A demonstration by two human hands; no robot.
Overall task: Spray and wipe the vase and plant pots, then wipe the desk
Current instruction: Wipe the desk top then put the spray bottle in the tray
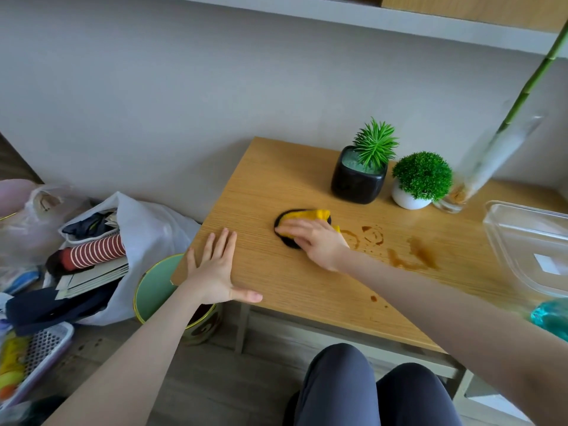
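My right hand [310, 241] presses a yellow-and-black cloth [310, 216] flat on the wooden desk [292, 284], left of several brown liquid stains [412, 256]. My left hand [216, 269] lies flat with fingers spread on the desk's left corner, holding nothing. At the back stand a black square pot [358, 181] with a spiky green plant, a white round pot [410, 200] with a bushy plant, and a tall clear glass vase [488, 161] with a bamboo stalk. A teal spray bottle [551, 316] shows at the right edge.
A clear plastic container [528, 241] sits on the desk's right side. Left of the desk, on the floor, are a green round bin [156, 290], a white bag [135, 229] stuffed with clothes and papers, and a basket [40, 358]. My knees are below the desk's front edge.
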